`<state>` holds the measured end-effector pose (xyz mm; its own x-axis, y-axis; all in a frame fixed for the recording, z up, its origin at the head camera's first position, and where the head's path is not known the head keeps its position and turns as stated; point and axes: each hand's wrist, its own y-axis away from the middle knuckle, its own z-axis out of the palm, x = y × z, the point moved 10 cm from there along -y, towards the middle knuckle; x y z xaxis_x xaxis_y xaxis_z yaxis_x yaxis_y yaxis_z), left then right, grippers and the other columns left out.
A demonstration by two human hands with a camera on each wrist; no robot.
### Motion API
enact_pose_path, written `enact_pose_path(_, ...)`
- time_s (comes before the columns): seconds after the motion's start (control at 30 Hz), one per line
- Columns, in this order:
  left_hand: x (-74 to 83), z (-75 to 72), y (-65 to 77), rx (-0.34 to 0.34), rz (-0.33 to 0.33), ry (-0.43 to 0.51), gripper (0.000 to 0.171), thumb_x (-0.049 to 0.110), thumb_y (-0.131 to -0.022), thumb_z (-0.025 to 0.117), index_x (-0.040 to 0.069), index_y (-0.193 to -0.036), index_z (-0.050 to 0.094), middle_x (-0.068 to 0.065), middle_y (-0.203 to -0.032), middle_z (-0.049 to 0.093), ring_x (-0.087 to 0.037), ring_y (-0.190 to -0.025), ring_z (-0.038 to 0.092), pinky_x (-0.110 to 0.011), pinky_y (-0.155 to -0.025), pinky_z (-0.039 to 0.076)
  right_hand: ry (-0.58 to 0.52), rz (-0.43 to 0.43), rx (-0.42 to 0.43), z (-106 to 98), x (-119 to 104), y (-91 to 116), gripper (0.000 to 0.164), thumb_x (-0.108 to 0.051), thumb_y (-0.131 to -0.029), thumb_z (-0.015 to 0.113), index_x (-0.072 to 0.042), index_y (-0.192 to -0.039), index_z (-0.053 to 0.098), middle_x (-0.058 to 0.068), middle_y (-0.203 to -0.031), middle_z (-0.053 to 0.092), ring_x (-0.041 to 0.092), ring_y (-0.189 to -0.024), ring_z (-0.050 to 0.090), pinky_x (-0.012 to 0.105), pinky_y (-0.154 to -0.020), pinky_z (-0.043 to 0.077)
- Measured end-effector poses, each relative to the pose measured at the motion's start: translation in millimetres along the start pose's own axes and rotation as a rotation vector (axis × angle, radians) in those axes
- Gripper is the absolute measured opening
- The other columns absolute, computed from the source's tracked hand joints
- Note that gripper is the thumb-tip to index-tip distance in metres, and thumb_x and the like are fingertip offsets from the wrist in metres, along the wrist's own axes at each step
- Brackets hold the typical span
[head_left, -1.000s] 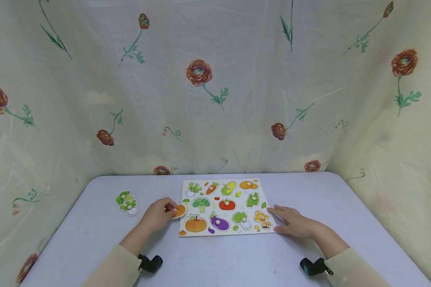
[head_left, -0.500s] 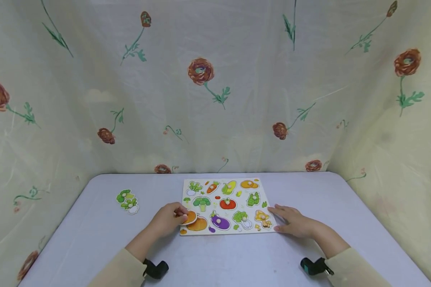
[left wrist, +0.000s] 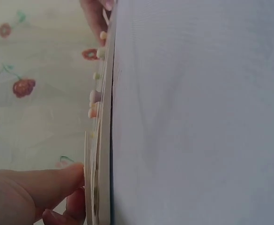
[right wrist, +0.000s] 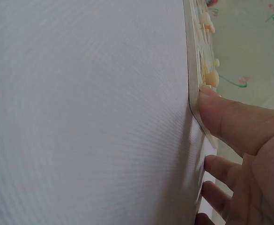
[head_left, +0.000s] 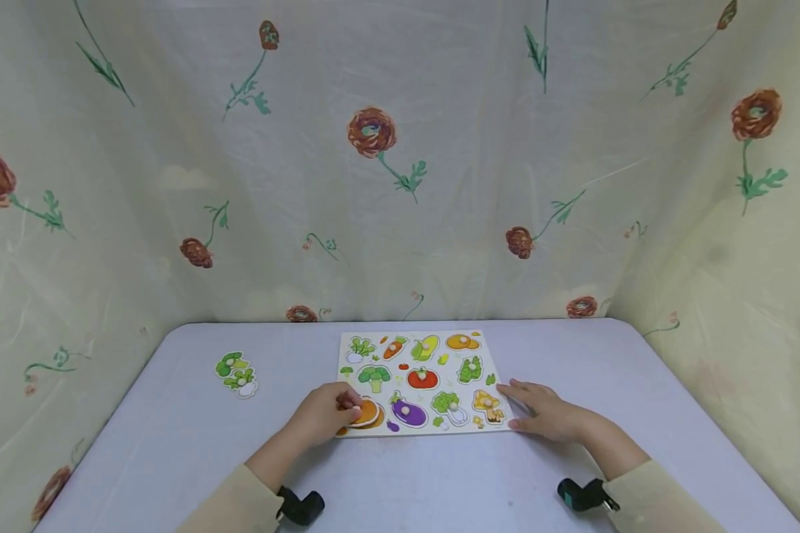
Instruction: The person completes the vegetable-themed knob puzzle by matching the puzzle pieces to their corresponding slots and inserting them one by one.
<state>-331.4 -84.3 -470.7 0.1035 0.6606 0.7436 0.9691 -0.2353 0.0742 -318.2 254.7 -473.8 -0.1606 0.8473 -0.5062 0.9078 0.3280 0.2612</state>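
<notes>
In the head view my left hand (head_left: 320, 417) pinches an orange pumpkin puzzle piece (head_left: 368, 411) above the lower left of a white vegetable puzzle board (head_left: 448, 380). Beneath it the printed pumpkin on the board shows past the piece's right edge. The left wrist view has the thumb (left wrist: 66, 178) at the thin piece, which stands slightly off the board. My right hand (head_left: 550, 414) rests at the board's right edge with fingers extended. Its thumb (right wrist: 216, 110) touches the near corner in the right wrist view. Eggplant (head_left: 408, 413), tomato (head_left: 423, 379) and other knobbed pieces sit in the board.
Two loose pieces, a broccoli (head_left: 230, 364) and a white radish (head_left: 243, 383), lie at the left of the white table (head_left: 413, 481). A flowered curtain (head_left: 440, 244) hangs behind and at both sides. Each wrist wears a black camera (head_left: 301, 508).
My left hand has carried the pumpkin piece to the right and nearer, from the board's left edge onto the printed pumpkin. My right hand stays in place.
</notes>
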Motion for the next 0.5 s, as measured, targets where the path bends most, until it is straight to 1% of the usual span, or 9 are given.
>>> enact_pose_path(0.3,3.0,5.6,-1.5,-0.009,-0.007,-0.020,0.005,0.016,-0.093,0.073,0.016,-0.092,0.068,0.001,-0.085,0.060,-0.017,-0.080,0.055,-0.029,-0.070,0.050,0.018,0.003,0.005,0.7,0.0,-0.4,0.070,-0.035,-0.092,0.070,-0.010,-0.152,0.042,0.027,-0.159,0.026,0.055,-0.143,0.017,0.073,-0.110,0.018)
enact_pose_path(0.5,4.8,7.7,-3.4,-0.026,-0.005,-0.022,0.006,0.015,-0.093,0.073,0.015,-0.090,0.067,0.001,-0.084,0.059,-0.017,-0.080,0.054,-0.029,-0.069,0.049,0.016,0.006,0.000,-0.2,-1.0,0.1,0.071,-0.035,-0.092,0.070,-0.010,-0.152,0.042,0.027,-0.159,0.026,0.055,-0.143,0.017,0.074,-0.110,0.019)
